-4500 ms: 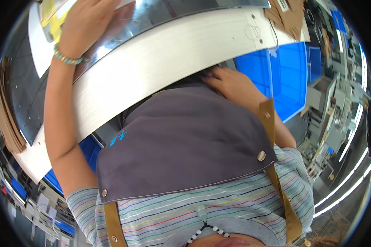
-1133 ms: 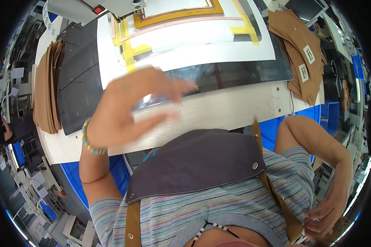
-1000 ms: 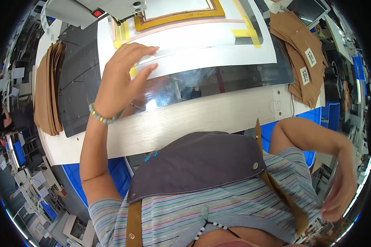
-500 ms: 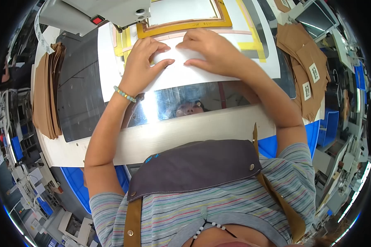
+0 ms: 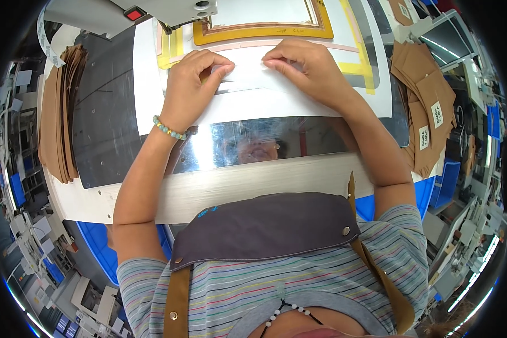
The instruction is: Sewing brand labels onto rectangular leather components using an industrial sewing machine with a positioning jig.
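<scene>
Both my hands are over a white sheet lying on the worktable. My left hand, with a beaded bracelet at the wrist, has thumb and fingertips pinched together. My right hand pinches the same way, a short gap away. Between them spans a thin white piece, like paper or film, held at its two sides; its outline is faint against the white beneath. Just beyond my fingers lies a yellow rectangular frame. Strips of yellow tape and a pink strip mark the sheet.
A grey machine head with a red switch overhangs the far left. Brown flat pieces are stacked at the left, and more labelled brown pieces lie at the right. A shiny metal plate borders the near table edge.
My hands have drawn slightly apart, the right one moving right. The fingers have closed to pinches, and the lower edge of the white piece shows more clearly between them.
</scene>
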`<state>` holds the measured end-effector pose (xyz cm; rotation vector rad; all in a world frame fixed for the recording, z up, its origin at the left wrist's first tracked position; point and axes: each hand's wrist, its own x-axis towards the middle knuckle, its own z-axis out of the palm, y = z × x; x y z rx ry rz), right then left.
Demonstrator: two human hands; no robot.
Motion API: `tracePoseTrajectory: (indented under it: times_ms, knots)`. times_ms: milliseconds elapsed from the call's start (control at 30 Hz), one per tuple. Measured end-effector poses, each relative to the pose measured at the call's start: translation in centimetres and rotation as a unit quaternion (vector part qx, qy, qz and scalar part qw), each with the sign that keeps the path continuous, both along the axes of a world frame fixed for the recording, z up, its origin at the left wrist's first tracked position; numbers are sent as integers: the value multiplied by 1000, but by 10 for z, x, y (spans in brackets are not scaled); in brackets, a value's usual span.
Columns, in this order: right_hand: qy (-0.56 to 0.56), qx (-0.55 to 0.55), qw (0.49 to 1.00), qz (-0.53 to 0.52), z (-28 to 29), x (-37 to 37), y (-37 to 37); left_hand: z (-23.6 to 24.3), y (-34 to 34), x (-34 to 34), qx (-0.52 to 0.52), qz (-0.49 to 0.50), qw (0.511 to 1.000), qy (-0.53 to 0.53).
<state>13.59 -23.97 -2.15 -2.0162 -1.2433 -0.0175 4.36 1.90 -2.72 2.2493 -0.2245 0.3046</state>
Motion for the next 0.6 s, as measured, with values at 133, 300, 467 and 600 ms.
tracePoseTrajectory:
  times_ms: [133, 300, 467, 600]
  knots:
    - [-38, 9, 999, -29, 8, -11, 6, -2, -3, -3, -33, 29, 999, 14]
    - [-25, -4, 999, -48, -2, -6, 4, 3, -9, -4, -102, 92, 987, 87]
    - [-94, 53, 992, -67, -7, 0, 6, 1, -10, -3, -36, 51, 998, 13]
    - [-80, 33, 993, -75, -7, -2, 9, 5, -10, -3, -14, 53, 998, 5]
